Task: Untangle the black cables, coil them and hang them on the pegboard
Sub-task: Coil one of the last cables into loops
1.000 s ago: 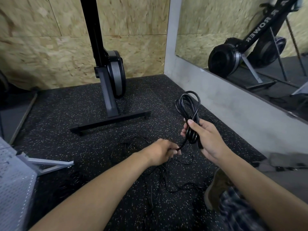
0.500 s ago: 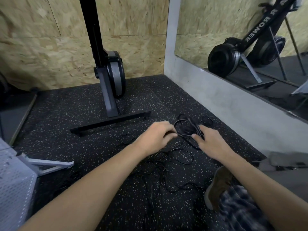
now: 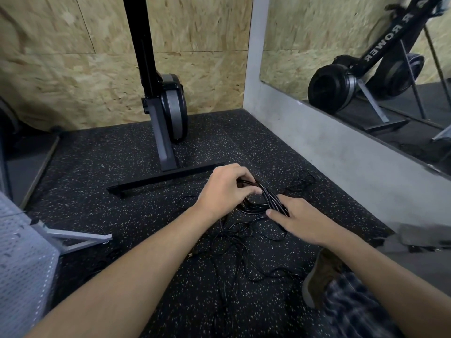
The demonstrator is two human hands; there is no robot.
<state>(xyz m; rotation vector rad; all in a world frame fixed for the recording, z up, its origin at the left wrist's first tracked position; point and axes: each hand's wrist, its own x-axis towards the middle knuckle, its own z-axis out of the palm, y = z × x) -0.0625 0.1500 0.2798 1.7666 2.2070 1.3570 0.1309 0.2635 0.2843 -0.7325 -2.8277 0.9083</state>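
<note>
**Two hands on a cable bundle, low over a gym floor**

The floor (image 3: pixel 97 179) is black rubber with small light specks. Behind it stands a wall of pressed wood boards (image 3: pixel 61 69), and an upright rowing machine (image 3: pixel 168 106) rests on its flat base bar near this wall. On the right, a grey ledge (image 3: pixel 329 147) carries a mirror (image 3: pixel 366 57).

The coiled black cable (image 3: pixel 266 201) is between the hands, just in front of the base bar. The left hand (image 3: pixel 224 189) grips its far end with curled fingers. The right hand (image 3: pixel 300 220) pinches the near end between thumb and fingers. Thin loose cables (image 3: pixel 234 247) lie tangled on the floor below the hands.

The fingertips of both hands are hidden by the bundle. I cannot tell if the bundle touches the floor. The white pegboard (image 3: pixel 22 264) is cut off at the left edge. The loose cables are hard to follow on the dark rubber.
</note>
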